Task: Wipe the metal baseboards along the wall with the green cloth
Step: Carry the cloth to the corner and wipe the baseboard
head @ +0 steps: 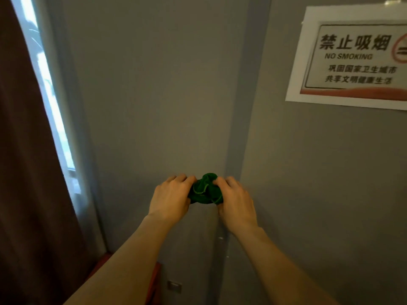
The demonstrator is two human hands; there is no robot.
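Note:
A bunched-up green cloth (206,189) is held between both hands in front of a grey wall. My left hand (169,195) grips its left side and my right hand (234,199) grips its right side, fingers curled into the fabric. Both forearms reach up from the bottom of the view. A vertical grey metal strip (244,106) runs down the wall just behind the cloth. No baseboard at floor level can be made out; the bottom of the wall is largely hidden by my arms.
A brown curtain (24,172) hangs at the left beside a bright window strip (47,84). A "NO SMOKING" sign (356,60) is stuck on the wall at upper right. A reddish object (154,280) and a small metal plate (174,286) sit low between my arms.

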